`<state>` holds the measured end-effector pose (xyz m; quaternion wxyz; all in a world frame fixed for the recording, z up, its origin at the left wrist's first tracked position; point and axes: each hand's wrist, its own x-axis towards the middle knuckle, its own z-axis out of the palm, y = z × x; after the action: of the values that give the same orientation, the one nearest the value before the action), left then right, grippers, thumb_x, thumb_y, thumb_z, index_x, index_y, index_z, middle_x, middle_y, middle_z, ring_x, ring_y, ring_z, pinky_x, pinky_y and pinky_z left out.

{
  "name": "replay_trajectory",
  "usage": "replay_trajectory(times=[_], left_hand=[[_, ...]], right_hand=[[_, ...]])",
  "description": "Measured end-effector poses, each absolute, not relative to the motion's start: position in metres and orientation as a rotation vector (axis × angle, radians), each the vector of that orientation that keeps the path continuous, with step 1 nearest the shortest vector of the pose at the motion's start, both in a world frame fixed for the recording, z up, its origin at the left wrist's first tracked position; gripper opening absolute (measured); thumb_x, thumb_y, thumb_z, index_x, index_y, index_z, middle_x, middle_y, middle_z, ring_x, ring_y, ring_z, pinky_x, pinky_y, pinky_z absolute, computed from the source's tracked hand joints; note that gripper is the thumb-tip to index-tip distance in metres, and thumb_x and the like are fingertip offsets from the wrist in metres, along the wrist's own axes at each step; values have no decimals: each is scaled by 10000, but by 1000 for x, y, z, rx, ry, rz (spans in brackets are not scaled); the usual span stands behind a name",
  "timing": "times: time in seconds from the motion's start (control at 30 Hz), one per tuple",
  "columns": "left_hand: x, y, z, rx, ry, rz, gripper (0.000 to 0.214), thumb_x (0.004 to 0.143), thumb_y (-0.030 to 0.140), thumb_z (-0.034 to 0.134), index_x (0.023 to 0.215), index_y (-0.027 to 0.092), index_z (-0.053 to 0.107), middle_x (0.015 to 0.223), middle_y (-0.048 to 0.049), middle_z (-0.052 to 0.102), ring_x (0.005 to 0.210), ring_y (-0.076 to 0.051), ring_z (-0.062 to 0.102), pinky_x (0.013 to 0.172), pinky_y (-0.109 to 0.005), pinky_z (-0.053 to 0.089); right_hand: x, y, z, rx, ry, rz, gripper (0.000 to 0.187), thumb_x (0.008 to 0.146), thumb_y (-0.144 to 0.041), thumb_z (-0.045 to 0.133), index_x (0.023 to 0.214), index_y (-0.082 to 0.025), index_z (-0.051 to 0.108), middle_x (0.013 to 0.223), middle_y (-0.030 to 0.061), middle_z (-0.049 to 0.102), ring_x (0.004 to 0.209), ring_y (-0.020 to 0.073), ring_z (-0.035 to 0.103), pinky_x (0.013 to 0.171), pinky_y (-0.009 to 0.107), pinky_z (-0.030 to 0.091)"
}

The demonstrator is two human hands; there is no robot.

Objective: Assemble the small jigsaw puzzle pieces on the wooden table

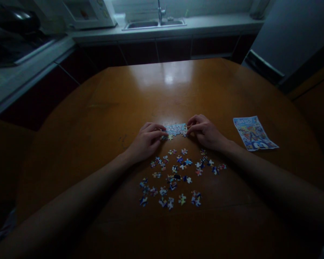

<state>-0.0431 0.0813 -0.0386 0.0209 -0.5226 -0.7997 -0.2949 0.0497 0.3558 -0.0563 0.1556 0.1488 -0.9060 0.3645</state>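
Observation:
A small strip of joined puzzle pieces lies on the round wooden table. My left hand rests curled at the strip's left end, its fingertips pressed on the edge pieces. At the right end, my right hand has its fingers bent and pinched against the strip. Several loose puzzle pieces lie scattered on the table just below both hands, between my forearms.
A colourful printed puzzle picture sheet lies flat to the right of my right hand. Beyond the table runs a kitchen counter with a sink and a white appliance. A grey cabinet stands at the back right.

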Motion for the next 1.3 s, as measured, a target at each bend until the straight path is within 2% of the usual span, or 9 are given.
replay_trajectory(times=[0.37,0.7,1.3], left_hand=[[-42,81,-38,-1595,-2471,-930,293,903,115,530,1122,198,707,1163,-89,671,1113,-237,572,993,-435,473],[-43,81,-39,-1593,-2456,-995,216,902,127,550,996,196,732,1123,-83,674,1082,-233,581,981,-437,469],[-44,80,-41,-1575,-2439,-1039,176,924,149,561,957,195,727,1102,-75,682,1068,-219,596,969,-420,482]], right_hand=[[49,356,-58,447,-2594,1025,276,853,-92,582,826,-264,795,1059,73,646,998,231,596,894,417,490],[49,357,-58,335,-2508,1182,238,842,-114,595,810,-250,788,999,67,666,954,225,631,862,403,512],[48,356,-55,255,-2484,1186,256,833,-65,536,823,-201,752,949,76,675,906,218,635,818,372,511]])
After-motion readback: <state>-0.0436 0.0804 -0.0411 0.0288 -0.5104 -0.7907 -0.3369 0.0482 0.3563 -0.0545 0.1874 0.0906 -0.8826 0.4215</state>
